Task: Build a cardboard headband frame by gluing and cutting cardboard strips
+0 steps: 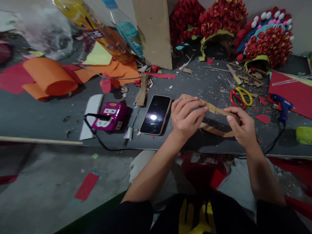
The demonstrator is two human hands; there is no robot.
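Observation:
A brown cardboard strip, bent into a loop, is between my hands over the dark table. My left hand has its fingers closed on the loop's left part. At the loop's right end my right hand pinches the strip between thumb and fingers. A seam shows in the upper band between the hands. Left of my left hand lies a phone with a dark screen. Scissors with red and yellow handles lie just beyond my right hand.
A purple power socket with a black cable stands left of the phone. A blue glue gun and green tape lie at right. Bottles, a cardboard panel and red flowered headpieces line the back. Scraps litter the table.

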